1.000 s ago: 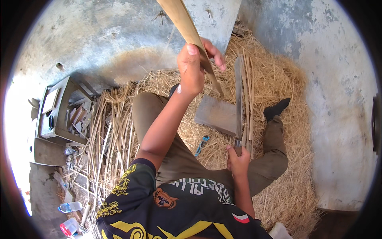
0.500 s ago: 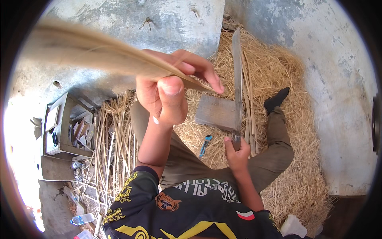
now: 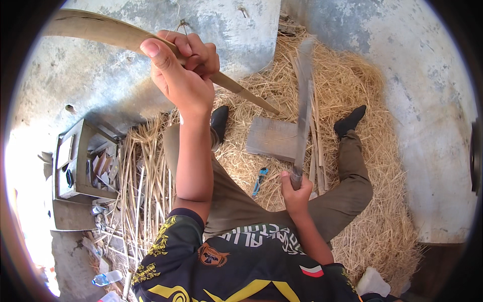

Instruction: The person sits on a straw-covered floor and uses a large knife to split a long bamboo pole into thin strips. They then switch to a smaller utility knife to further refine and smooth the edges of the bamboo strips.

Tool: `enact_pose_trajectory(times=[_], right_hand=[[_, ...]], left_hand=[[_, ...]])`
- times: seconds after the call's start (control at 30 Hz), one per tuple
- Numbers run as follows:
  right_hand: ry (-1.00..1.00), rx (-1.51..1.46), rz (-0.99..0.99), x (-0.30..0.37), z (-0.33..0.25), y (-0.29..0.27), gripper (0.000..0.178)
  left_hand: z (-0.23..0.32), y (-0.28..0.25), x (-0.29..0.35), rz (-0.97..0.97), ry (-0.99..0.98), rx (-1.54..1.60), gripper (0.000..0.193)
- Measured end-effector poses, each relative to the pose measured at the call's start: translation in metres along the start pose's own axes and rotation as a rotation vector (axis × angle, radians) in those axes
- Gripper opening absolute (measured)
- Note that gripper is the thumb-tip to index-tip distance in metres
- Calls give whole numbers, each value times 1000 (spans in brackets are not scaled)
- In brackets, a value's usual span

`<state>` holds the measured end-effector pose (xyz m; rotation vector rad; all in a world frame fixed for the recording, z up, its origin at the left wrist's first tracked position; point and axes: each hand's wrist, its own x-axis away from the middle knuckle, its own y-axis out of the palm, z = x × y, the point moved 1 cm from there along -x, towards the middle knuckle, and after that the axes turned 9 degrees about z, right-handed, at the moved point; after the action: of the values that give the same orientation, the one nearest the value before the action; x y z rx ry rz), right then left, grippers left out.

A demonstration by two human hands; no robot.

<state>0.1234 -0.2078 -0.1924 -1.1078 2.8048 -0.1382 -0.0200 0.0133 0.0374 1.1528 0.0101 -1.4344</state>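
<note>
My left hand [image 3: 183,70] is raised high and grips a long, flat bamboo strip [image 3: 108,32] that runs from the upper left down to a pointed end near a wooden block [image 3: 271,138]. The block lies flat on the shavings between my legs. My right hand [image 3: 294,189] holds the handle of a long machete [image 3: 304,108] whose blade points away from me, raised above the right edge of the block and blurred by motion. The strip's tip and the blade are close together over the block.
I sit on a thick bed of straw-like bamboo shavings [image 3: 362,90] on a concrete floor. A blue-handled small tool [image 3: 260,180] lies by my left thigh. A wooden tool box [image 3: 80,171] with scraps stands at the left, and thin split strips [image 3: 143,196] lie beside it.
My left hand swung the bamboo strip from upright to nearly level, its far end now going off to the upper left. The machete blade stays raised over the block and is now blurred.
</note>
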Motion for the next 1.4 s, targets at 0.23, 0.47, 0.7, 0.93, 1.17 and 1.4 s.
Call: enact_pose_trajectory(times=[0.23,0.47,0.7,0.93,1.17,1.4], right_hand=[[344,-164,-6,-1,26,16,28],[97,109,4,-31,20,7,26],[-80,17,8,-26,13,19,22],[103,299,-125,-36,14,13,27],[-22,-108,-94,-25,-20,9,23],[-66,358,-49,-45,24,32,23]], left_hand=[[2,0,7,-3,-31,-8,70],[1,-1,5,11,-38,11,69],[4,-1,10,-17,-40,19,69],[2,-3,10,-45,-23,15,69],[3,-2,12,-60,-24,17,69],[2,-4,10,-60,-22,6,69]])
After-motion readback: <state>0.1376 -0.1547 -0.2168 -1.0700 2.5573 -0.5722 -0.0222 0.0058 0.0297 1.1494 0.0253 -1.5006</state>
